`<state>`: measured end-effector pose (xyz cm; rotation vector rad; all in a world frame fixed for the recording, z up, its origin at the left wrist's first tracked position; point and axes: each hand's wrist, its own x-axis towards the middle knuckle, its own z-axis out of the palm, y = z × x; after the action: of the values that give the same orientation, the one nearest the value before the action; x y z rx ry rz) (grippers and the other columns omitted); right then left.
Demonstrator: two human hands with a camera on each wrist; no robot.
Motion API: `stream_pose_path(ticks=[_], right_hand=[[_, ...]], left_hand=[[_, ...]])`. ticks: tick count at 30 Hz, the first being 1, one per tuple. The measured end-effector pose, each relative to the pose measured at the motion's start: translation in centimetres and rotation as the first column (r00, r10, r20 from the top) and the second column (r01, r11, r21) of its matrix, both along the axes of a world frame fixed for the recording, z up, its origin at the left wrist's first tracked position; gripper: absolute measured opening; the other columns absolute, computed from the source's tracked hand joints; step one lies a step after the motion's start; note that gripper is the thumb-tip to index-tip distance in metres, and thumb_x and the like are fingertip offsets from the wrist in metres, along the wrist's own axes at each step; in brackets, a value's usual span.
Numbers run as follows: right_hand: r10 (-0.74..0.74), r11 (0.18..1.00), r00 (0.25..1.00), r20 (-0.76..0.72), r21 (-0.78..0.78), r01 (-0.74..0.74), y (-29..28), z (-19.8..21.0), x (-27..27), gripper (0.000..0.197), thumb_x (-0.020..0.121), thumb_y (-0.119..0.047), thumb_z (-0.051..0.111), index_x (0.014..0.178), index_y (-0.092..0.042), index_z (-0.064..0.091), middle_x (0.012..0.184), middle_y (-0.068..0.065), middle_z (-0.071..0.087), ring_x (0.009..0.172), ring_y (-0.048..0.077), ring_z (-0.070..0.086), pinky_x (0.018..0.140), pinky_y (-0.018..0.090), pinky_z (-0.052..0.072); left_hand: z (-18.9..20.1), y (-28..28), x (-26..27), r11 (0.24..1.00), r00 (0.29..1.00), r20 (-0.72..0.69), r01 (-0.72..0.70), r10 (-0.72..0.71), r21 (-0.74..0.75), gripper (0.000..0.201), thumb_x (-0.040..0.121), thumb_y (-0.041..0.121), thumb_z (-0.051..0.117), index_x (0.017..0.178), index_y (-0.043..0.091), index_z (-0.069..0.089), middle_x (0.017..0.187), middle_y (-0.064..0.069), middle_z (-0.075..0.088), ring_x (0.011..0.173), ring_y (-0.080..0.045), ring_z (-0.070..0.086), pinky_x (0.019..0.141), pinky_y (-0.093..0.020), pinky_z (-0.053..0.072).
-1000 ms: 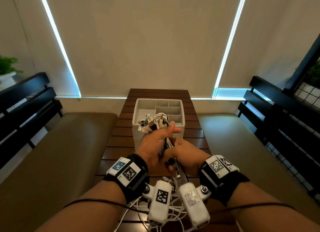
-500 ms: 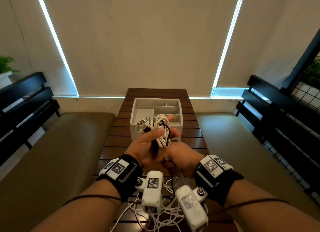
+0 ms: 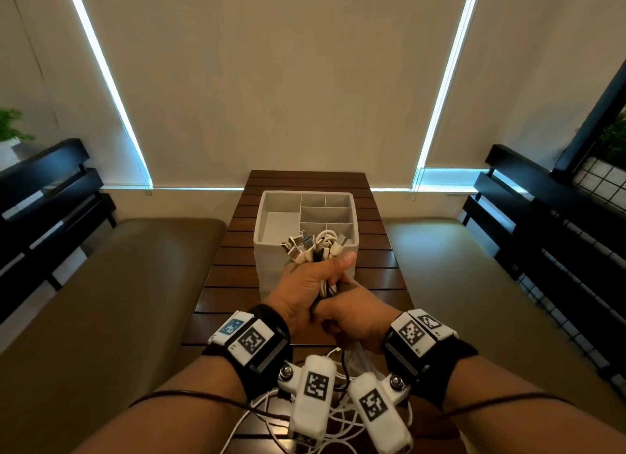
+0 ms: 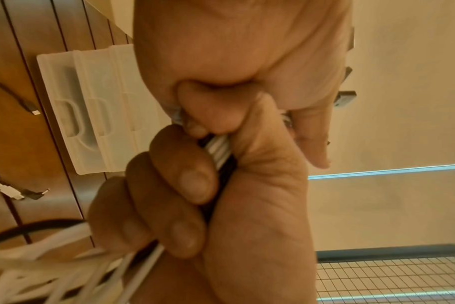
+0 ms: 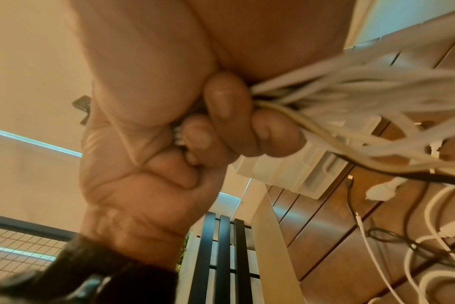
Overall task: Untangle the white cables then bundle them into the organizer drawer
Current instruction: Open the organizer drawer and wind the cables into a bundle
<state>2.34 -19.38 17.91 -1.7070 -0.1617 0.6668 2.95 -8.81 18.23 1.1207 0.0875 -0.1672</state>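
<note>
The white cables (image 3: 313, 250) are gathered into one bunch held just in front of the organizer drawer (image 3: 271, 203), their connector ends fanned upward above the fist; at least one dark strand runs among them. The left hand (image 3: 305, 284) is closed round the upper part of the bunch, thumb laid across the top, while the right hand (image 3: 352, 314) grips the same bunch directly below, the two hands touching. From beneath the right fist the loose lengths (image 5: 351, 86) spill down to the table (image 3: 237, 250), where further white and black leads (image 5: 429, 257) lie looped and crossing one another. The step in hand appears to be gathering and straightening the strands into a bundle. To do it well, the left grip would best stay firm as an anchor near the connectors while the right draws the slack through, stopping wherever a loop catches instead of pulling it tight. The drawer unit stands on the slatted table with its top tray divided into several compartments, none visibly holding a cable; its stacked fronts with recessed handles (image 4: 73, 115) face the person. The chief obstacles are the black leads mixed with the white on the table and the wrist-camera cords trailing near the tangle. Cushioned benches (image 3: 101, 284) flank the table.
</note>
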Motion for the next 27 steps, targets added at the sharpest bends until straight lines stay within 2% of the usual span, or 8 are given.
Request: stream_pose_path(ticks=[4, 9, 12, 14, 16, 18, 23, 27], right_hand=[[-0.068, 0.997, 0.998, 0.008, 0.031, 0.068, 0.4, -0.7, -0.1, 0.024, 0.074, 0.010, 0.050, 0.080, -0.012, 0.043, 0.042, -0.001, 0.032, 0.034, 0.011, 0.030, 0.040, 0.018, 0.026], [-0.023, 1.000, 0.999, 0.041, -0.001, 0.023, -0.1, -0.3, 0.0, 0.020, 0.074, 0.006, 0.052, 0.068, -0.012, 0.046, 0.047, 0.001, 0.032, 0.038, 0.013, 0.029, 0.041, 0.021, 0.025], [0.003, 0.999, 0.988, 0.154, -0.049, 0.005, -0.1, 0.1, 0.4, 0.024, 0.078, 0.010, 0.051, 0.068, -0.012, 0.050, 0.051, 0.002, 0.041, 0.041, 0.013, 0.038, 0.041, 0.024, 0.033], [-0.033, 0.994, 0.964, 0.264, -0.096, 0.061, 0.1, 0.0, 0.8, 0.021, 0.083, 0.005, 0.052, 0.092, -0.013, 0.059, 0.078, 0.007, 0.061, 0.068, 0.018, 0.062, 0.062, 0.033, 0.054], [-0.097, 0.983, 0.949, 0.300, -0.122, 0.139, 0.0, 0.0, 1.1, 0.038, 0.086, -0.004, 0.056, 0.124, -0.012, 0.053, 0.117, 0.016, 0.061, 0.110, 0.033, 0.060, 0.092, 0.040, 0.051], [-0.072, 0.951, 0.925, 0.373, -0.255, 0.177, 0.0, 0.3, 1.0, 0.039, 0.090, -0.006, 0.054, 0.129, -0.005, 0.051, 0.128, 0.018, 0.057, 0.119, 0.036, 0.054, 0.096, 0.036, 0.047], [0.094, 0.882, 0.805, 0.586, -0.423, 0.206, 0.5, 1.2, 0.9, 0.027, 0.092, -0.005, 0.052, 0.117, 0.003, 0.059, 0.110, 0.020, 0.066, 0.101, 0.029, 0.062, 0.081, 0.026, 0.047], [0.183, 0.937, 0.872, 0.453, -0.349, -0.015, -0.2, 1.5, 1.3, 0.014, 0.078, 0.002, 0.063, 0.077, -0.012, 0.061, 0.068, 0.003, 0.060, 0.057, 0.010, 0.054, 0.056, 0.023, 0.044]], left_hand=[[-0.5, 0.1, 0.0, 0.998, 1.000, 0.001, -0.024, 0.024, 0.049, 0.017, 0.079, 0.006, 0.073, 0.091, 0.002, 0.061, 0.083, -0.019, 0.050, 0.071, -0.026, 0.055, 0.063, -0.028, 0.054], [-0.1, 0.3, 0.1, 0.998, 0.998, 0.017, 0.061, -0.061, -0.019, 0.008, 0.072, 0.010, 0.076, 0.075, 0.008, 0.069, 0.083, -0.016, 0.066, 0.079, -0.022, 0.065, 0.065, -0.027, 0.057], [-0.4, 0.7, 0.1, 0.985, 0.989, 0.031, 0.148, -0.146, -0.091, 0.033, 0.071, 0.008, 0.076, 0.104, 0.011, 0.071, 0.100, -0.011, 0.072, 0.096, -0.020, 0.068, 0.070, -0.031, 0.058], [-0.5, 0.3, -0.2, 0.989, 0.989, -0.022, 0.143, -0.144, -0.041, 0.037, 0.067, 0.009, 0.081, 0.103, 0.014, 0.072, 0.103, -0.009, 0.072, 0.094, -0.021, 0.067, 0.071, -0.033, 0.056], [-0.6, -0.3, 0.0, 0.993, 0.991, -0.087, 0.109, -0.104, 0.049, 0.041, 0.059, 0.017, 0.087, 0.098, 0.016, 0.073, 0.097, -0.008, 0.073, 0.094, -0.025, 0.067, 0.072, -0.036, 0.054], [-0.2, -0.9, 0.5, 0.995, 0.988, -0.157, 0.022, -0.007, 0.093, 0.047, 0.053, 0.025, 0.089, 0.096, 0.014, 0.073, 0.093, -0.008, 0.075, 0.095, -0.027, 0.068, 0.076, -0.040, 0.055], [1.0, -1.6, 0.8, 0.991, 0.962, -0.236, -0.133, 0.138, 0.033, 0.029, 0.080, 0.025, 0.077, 0.100, 0.004, 0.074, 0.084, -0.005, 0.074, 0.078, -0.018, 0.069, 0.058, -0.028, 0.053], [1.2, -0.6, 1.1, 0.999, 0.968, -0.250, -0.032, 0.038, 0.030, 0.024, 0.086, 0.032, 0.070, 0.079, 0.009, 0.073, 0.084, -0.005, 0.072, 0.071, -0.018, 0.066, 0.063, -0.032, 0.052]])
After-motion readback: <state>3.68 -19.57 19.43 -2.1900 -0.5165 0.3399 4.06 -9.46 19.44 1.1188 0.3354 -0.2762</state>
